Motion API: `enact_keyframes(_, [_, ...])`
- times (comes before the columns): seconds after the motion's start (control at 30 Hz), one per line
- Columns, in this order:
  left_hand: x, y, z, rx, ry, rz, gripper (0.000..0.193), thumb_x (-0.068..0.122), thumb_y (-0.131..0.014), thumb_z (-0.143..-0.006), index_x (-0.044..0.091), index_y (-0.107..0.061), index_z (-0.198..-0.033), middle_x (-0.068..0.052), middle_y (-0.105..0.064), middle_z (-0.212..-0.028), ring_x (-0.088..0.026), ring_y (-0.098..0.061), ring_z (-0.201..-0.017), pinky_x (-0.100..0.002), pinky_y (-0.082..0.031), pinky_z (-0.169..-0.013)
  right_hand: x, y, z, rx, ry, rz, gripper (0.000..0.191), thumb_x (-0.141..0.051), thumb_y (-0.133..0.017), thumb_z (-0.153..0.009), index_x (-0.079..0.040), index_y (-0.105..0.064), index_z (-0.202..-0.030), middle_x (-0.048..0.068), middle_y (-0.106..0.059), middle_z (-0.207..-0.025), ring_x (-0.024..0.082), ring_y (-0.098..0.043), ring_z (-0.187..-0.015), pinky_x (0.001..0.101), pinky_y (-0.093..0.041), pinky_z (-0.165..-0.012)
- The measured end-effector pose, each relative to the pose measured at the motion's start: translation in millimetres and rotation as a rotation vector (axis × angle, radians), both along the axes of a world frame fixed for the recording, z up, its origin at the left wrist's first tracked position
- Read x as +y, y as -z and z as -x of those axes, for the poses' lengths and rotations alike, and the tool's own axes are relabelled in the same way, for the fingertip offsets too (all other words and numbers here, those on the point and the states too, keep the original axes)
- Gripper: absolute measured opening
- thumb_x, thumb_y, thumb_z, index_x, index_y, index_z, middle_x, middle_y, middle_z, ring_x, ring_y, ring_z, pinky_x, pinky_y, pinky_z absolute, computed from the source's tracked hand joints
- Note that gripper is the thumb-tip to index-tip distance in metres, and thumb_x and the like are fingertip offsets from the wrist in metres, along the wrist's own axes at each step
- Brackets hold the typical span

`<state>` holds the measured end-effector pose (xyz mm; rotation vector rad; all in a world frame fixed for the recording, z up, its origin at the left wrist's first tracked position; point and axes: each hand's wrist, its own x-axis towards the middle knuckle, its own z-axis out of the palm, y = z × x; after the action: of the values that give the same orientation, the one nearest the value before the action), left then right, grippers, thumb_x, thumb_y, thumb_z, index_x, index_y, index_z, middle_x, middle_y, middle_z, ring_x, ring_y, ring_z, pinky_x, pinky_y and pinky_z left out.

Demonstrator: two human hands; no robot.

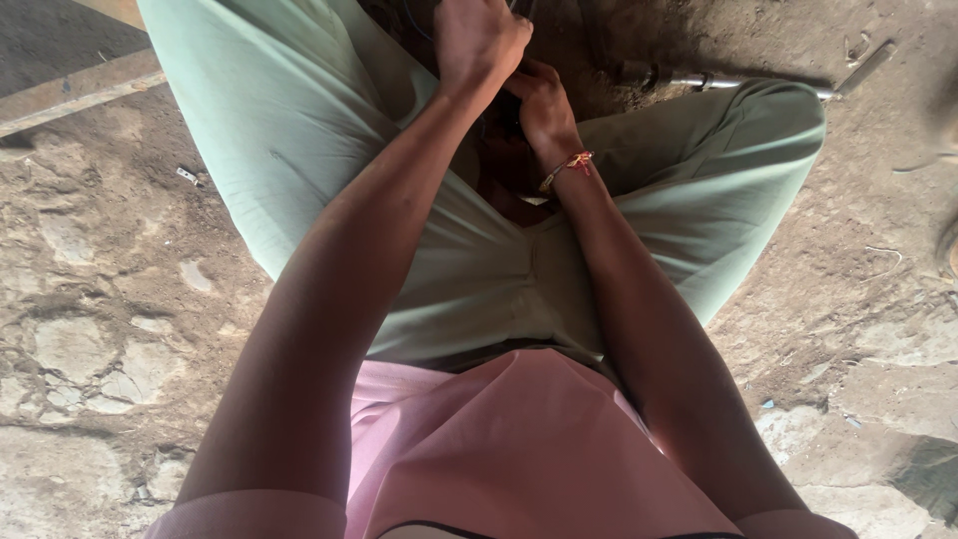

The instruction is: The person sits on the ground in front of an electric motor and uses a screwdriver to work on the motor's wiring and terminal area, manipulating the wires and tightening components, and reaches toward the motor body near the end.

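I sit on the dirt ground with my knees spread, in pale green trousers (299, 110) and a pink shirt (499, 449). Both arms reach forward between my legs. My left hand (479, 40) is curled into a fist at the top edge of the view. Just below and right of it, my right hand (541, 100) touches it with bent fingers. A red and yellow thread band (569, 165) circles my right wrist. Whatever the hands grip lies in dark shadow between my legs and is hidden.
A metal rod with a thicker fitting (679, 78) lies on the ground beyond my right knee, with a short flat metal piece (866, 66) further right. A long metal bar (80, 90) runs across the upper left. The ground (90, 329) is cracked, dusty earth.
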<state>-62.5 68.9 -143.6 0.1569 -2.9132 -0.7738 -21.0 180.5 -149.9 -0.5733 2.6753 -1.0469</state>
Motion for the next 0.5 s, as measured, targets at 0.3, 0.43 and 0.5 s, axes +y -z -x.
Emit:
enact_keyframes(0.3, [1,-3,-1,-0.128,-0.056,-0.197,0.027,0.021,-0.077,-0.086,-0.002,-0.066,-0.075,-0.011,-0.063,-0.053,-0.020,-0.066,-0.042,-0.025,-0.054,-0.034,-2,-2,-1,-0.098,0.023,0.035,0.042,0.005,-0.043,-0.097,-0.006,-0.075,-0.122,0.021,-0.064,-0.130,0.032,-0.064,-0.119,0.0343,-0.054,-0.102])
enact_keyframes(0.43, [0,-7,-1,-0.140,-0.092,-0.264,0.027,0.018,-0.079,-0.082,-0.005,-0.065,-0.083,-0.015,-0.067,-0.061,-0.024,-0.070,-0.048,-0.027,-0.058,-0.036,-1,6,-1,0.065,0.003,-0.103,0.045,0.005,-0.048,-0.092,-0.011,-0.076,-0.124,0.022,-0.063,-0.133,0.037,-0.056,-0.127,0.0384,-0.048,-0.108])
enact_keyframes(0.5, [-1,-7,-2,-0.117,-0.092,-0.306,0.026,0.016,-0.080,-0.082,-0.005,-0.065,-0.084,-0.016,-0.068,-0.062,-0.025,-0.071,-0.050,-0.028,-0.057,-0.040,-1,5,-1,0.000,0.037,-0.094,0.049,0.006,-0.046,-0.090,-0.012,-0.075,-0.125,0.024,-0.060,-0.137,0.038,-0.054,-0.129,0.0387,-0.047,-0.108])
